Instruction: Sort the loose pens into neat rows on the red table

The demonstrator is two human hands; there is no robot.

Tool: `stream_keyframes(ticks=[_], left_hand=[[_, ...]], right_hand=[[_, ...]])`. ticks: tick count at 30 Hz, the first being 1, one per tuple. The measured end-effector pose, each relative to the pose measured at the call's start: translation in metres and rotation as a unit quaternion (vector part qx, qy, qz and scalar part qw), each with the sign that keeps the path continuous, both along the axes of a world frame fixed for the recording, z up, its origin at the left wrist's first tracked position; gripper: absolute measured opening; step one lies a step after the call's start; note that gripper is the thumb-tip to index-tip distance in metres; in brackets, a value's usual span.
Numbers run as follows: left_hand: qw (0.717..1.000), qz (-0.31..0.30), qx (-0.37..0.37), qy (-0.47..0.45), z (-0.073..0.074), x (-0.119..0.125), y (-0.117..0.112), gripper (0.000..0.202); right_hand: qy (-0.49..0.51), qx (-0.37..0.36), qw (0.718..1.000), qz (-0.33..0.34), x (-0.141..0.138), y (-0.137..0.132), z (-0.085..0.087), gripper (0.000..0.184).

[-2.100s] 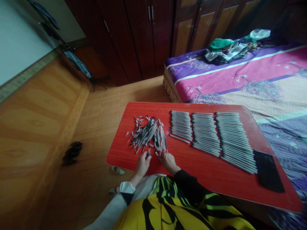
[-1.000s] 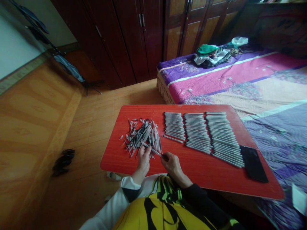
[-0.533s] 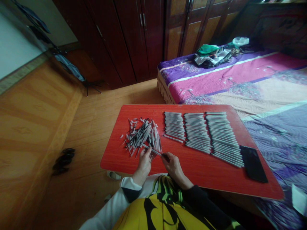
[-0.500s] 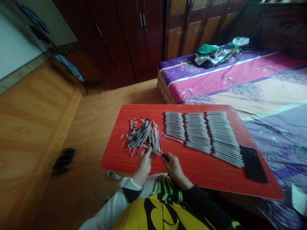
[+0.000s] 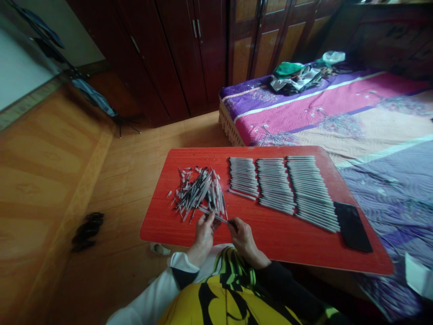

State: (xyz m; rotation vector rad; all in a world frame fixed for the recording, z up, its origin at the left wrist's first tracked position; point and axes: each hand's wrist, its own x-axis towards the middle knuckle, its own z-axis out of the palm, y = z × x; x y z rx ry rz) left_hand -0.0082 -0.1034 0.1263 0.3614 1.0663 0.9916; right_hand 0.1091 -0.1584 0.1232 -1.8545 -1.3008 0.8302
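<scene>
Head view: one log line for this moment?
left hand: on pen | right hand: on pen end | pile: left of rows | table: red

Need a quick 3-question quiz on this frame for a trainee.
1. How many ordered groups of pens lie on the table?
2. True or false: the black slab lies left of the loose pile.
3. What lies between the left hand and right hand?
A) a pen
B) a cup
C) a shoe

Key: 1. Three. 2. False. 3. A.
</scene>
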Motion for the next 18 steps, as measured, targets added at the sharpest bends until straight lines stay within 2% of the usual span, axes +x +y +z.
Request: stream_keyframes(ticks=[6,10,13,15,18], left_hand=[[0.999,-0.012,-0.003,0.045,-0.004,0.001,-0.005,0.031],[0.999,-0.007,-0.035,0.030,-0.007,0.007,-0.012,0.030],[0.995,-0.076,-0.064,0.026,-0.008,0.008,-0.018,0.030],[0.991,-0.115,-0.059,0.041,-0.009,0.005,-0.019,0.032],[0.987,-0.131,-0.056,0.070,-0.014,-0.002,-0.016,0.033]], right_hand=[[0.008,-0.014,1.000,0.023,0.000,-0.004,0.001,0.019],[0.012,-0.045,0.998,0.039,0.013,-0.004,-0.005,0.020],[-0.026,-0.057,0.998,0.024,0.043,-0.013,-0.022,0.021],[-0.092,-0.060,0.994,-0.020,0.070,-0.025,-0.036,0.022],[-0.207,-0.089,0.969,-0.102,0.118,-0.051,-0.051,0.026]])
